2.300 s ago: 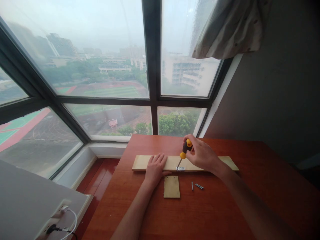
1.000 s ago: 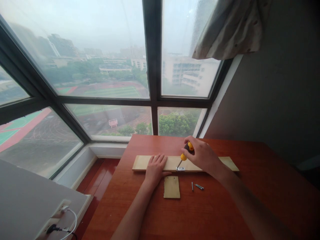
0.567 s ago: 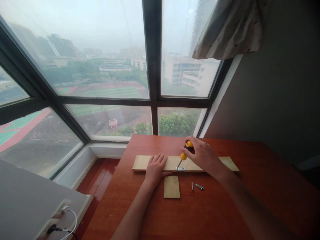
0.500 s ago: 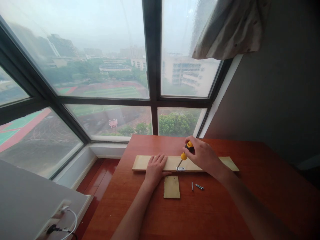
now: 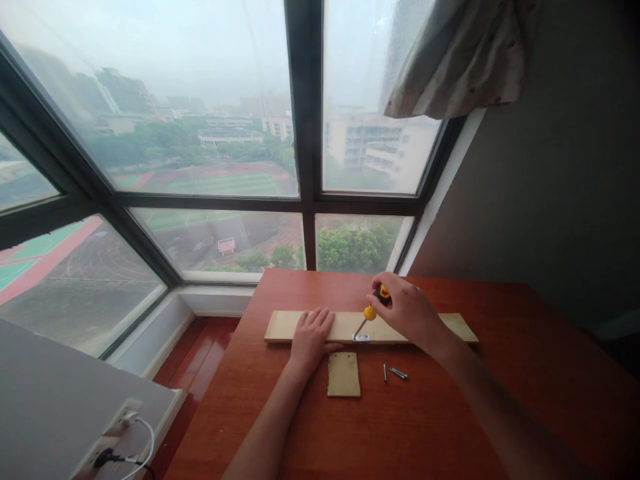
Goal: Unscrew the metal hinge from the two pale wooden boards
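A long pale wooden board (image 5: 283, 327) lies across the table. My left hand (image 5: 313, 337) rests flat on it, left of the middle, fingers stretched out. My right hand (image 5: 407, 310) is closed around the yellow and black handle of a screwdriver (image 5: 370, 313), held tilted with its top leaning right. The screwdriver's tip meets the left part of a small metal bracket (image 5: 362, 338) at the board's near edge. Whether a screw sits under the tip is too small to make out. Just in front of the board lies a small wooden plate (image 5: 344, 377) with two holes.
Several loose screws (image 5: 399, 373) lie right of the small plate on the reddish-brown table (image 5: 400, 433). Large windows (image 5: 210, 160) rise behind the table. A curtain (image 5: 460, 67) hangs at upper right. Plugged-in cables (image 5: 147, 437) are at the wall on the lower left.
My right hand and the screwdriver handle have shifted slightly to the right, so the screwdriver leans a little more. Its tip stays at the bracket, and my left hand keeps its place.
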`<action>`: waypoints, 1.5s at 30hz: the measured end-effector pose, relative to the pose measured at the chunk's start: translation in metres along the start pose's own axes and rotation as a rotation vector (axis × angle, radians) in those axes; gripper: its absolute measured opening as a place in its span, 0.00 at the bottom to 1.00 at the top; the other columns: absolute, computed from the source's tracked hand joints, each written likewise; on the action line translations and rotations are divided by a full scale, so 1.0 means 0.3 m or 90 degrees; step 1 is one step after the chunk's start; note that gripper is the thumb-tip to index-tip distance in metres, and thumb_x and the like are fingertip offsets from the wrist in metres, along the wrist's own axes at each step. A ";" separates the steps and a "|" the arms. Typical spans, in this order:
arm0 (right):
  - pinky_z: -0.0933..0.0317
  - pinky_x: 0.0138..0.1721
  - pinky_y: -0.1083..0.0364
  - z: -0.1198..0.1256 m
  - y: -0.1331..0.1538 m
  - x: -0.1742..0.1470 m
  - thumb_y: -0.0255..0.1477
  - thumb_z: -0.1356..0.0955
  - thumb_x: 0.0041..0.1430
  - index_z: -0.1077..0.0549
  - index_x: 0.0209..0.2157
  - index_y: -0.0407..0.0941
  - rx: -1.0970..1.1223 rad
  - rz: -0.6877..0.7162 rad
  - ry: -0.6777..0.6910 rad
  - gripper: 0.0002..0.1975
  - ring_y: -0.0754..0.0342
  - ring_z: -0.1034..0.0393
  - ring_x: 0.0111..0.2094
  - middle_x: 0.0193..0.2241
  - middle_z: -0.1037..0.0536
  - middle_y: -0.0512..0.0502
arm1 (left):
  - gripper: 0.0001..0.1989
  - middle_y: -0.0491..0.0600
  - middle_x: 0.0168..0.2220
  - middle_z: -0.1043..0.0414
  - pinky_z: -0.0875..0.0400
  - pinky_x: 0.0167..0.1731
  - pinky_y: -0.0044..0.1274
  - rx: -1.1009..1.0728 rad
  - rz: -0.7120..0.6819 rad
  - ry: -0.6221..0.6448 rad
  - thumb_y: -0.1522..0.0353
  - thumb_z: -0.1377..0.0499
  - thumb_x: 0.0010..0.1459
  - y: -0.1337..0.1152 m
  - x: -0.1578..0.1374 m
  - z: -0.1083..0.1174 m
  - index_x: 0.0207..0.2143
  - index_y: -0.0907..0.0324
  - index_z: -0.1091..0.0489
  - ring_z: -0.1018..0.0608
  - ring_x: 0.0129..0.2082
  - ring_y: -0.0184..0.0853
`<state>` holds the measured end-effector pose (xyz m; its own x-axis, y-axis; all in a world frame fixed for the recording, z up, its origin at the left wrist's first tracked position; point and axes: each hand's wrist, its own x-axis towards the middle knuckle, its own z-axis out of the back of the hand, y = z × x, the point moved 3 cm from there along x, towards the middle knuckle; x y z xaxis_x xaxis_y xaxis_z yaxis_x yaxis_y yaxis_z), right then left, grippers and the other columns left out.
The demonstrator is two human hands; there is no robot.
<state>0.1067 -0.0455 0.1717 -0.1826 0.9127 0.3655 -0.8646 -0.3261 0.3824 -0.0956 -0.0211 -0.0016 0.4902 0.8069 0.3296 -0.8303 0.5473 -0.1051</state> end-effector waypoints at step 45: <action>0.40 0.38 0.53 0.000 0.024 -0.016 0.33 0.35 0.57 0.36 0.47 0.48 -0.006 0.010 0.050 0.16 0.49 0.28 0.39 0.42 0.24 0.45 | 0.34 0.56 0.57 0.34 0.41 0.55 0.39 -0.003 -0.002 0.002 0.49 0.39 0.49 -0.004 0.003 0.009 0.55 0.54 0.36 0.33 0.57 0.47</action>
<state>0.1014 -0.0522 0.1726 -0.2316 0.9243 0.3034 -0.8656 -0.3382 0.3694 -0.0950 -0.0216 0.0013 0.4935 0.8058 0.3274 -0.8276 0.5508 -0.1080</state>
